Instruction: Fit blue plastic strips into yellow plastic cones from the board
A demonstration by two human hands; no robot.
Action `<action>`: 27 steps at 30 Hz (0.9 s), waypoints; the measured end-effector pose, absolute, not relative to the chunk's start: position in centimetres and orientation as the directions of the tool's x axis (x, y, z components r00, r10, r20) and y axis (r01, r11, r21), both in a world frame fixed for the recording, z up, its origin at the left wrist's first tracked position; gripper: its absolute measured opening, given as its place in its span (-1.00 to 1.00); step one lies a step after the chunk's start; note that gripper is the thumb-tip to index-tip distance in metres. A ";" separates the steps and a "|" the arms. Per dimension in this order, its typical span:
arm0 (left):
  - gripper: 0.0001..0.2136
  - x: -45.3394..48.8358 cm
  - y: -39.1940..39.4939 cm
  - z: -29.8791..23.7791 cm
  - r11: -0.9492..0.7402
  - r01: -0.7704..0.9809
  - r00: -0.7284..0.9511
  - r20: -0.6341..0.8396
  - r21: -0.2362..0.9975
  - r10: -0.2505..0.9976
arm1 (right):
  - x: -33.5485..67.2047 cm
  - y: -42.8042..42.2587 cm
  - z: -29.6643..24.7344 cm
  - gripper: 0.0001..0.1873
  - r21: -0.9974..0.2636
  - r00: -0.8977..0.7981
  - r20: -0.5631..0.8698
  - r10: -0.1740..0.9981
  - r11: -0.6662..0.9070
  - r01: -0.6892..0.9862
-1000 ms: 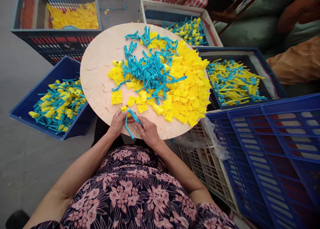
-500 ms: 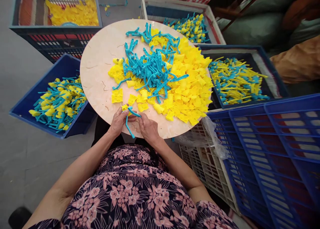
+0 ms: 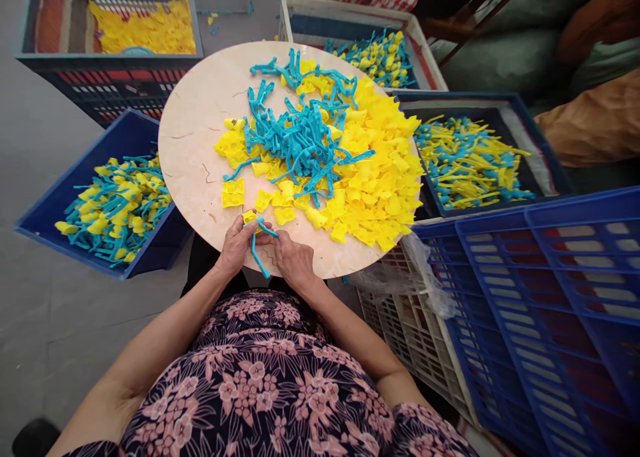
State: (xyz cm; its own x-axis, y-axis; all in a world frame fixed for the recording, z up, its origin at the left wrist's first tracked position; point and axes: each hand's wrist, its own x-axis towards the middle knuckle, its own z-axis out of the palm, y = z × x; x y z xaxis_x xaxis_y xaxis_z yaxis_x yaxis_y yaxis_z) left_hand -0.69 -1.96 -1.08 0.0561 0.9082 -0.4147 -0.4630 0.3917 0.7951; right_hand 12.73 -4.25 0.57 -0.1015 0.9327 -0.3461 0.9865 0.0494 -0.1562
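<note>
Lightly, the left grip point(image 3: 235, 247) pinches a small yellow plastic tag point(image 3: 249, 216) while the right grip point(image 3: 294, 260) clamps a thin blue plastic strap point(image 3: 255, 252): light, springy stuff, best held close to its end.

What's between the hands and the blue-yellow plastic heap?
Head view: loose yellow plastic pieces on the pale round board, beyond the left hand and right hand.

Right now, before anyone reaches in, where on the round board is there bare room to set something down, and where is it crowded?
Widest bare patch: the board's left side, between rim and the heap of yellow pieces and blue strips. A narrower one runs along the near rim, beside the right hand. The middle and right are crowded.
</note>
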 end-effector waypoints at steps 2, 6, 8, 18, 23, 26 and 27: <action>-0.52 -0.7 -2.0 -0.9 0.396 -0.465 0.050 -0.423 0.792 0.905 | 12.6 -4.3 0.4 -0.59 -0.148 -0.111 -0.346 0.932 0.063 0.987; -0.55 -0.5 -1.9 -0.6 0.404 -0.468 0.030 -0.442 0.786 0.897 | 12.3 -4.1 0.4 -0.59 -0.130 -0.089 -0.364 0.927 0.044 0.991; -0.56 -0.3 -1.9 -0.5 0.391 -0.482 -0.002 -0.447 0.784 0.894 | 12.0 -3.9 0.5 -0.60 -0.131 -0.099 -0.369 0.924 0.054 0.990; -0.54 0.3 -1.7 -0.1 0.394 -0.414 -0.101 -0.472 0.821 0.876 | 12.0 -4.2 0.5 -0.66 -0.206 -0.182 -0.288 0.940 0.125 0.971; -0.55 0.4 -1.6 -0.2 0.386 -0.371 -0.117 -0.455 0.845 0.883 | 12.3 -4.4 0.5 -0.64 -0.249 -0.193 -0.334 0.922 0.112 0.962; -0.53 0.2 -1.7 -0.2 0.392 -0.378 -0.105 -0.460 0.839 0.882 | 13.7 -3.9 1.3 -0.62 -0.310 -0.244 -0.365 0.898 0.130 0.942; -0.53 0.2 -1.7 -0.2 0.394 -0.381 -0.092 -0.459 0.836 0.884 | 14.3 -3.6 1.6 -0.60 -0.328 -0.242 -0.357 0.902 0.121 0.937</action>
State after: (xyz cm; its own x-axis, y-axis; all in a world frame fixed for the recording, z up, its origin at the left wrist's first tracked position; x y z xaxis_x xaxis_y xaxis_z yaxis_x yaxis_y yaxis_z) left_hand 0.17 -1.68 -0.16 -0.0925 0.8836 -0.4591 -0.3813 0.3945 0.8361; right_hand 14.27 -3.61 1.64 -0.2418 0.9021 -0.3573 0.9370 0.1213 -0.3277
